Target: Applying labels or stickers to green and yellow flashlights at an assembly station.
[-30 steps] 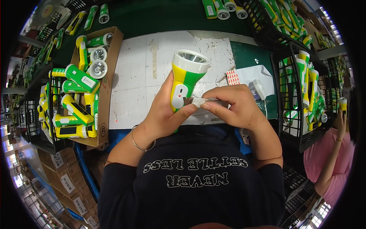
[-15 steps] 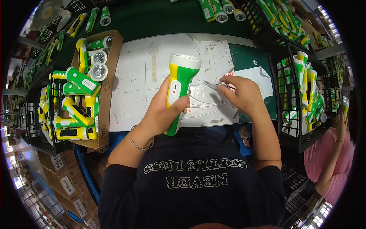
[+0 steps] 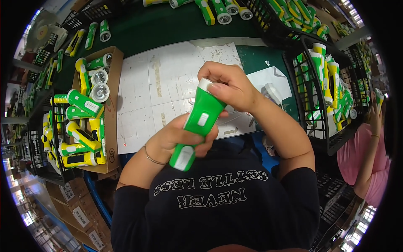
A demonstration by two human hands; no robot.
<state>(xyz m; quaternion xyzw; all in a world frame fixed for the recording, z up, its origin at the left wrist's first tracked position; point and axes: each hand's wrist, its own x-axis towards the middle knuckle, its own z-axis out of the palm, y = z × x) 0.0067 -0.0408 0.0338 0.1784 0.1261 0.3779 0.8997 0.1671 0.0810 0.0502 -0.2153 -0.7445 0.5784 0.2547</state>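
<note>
A green flashlight point(image 3: 205, 105) with a white head is held aslant in front of my chest, its tail end pointing down and left. My left hand point(image 3: 178, 136) is wrapped round the lower part of its body. At the top, my right hand point(image 3: 235, 86) grips the white head, thumb on the near side and fingers curled over the far side. A white switch faces up on the body. The flashlight's lens is hidden by my right hand.
Left stands a cardboard box point(image 3: 113, 92) of green and yellow flashlights, overlapping a black crate. More flashlights fill a black crate point(image 3: 310, 126) at right. A white, partly see-through piece point(image 3: 273, 93) rests on paper. A person in pink point(image 3: 361, 155) stands at far right.
The tweezers have left my right hand, which has moved left onto the flashlight's head. The flashlight has turned over and tilted, coming lower. The whole view has shifted slightly.
</note>
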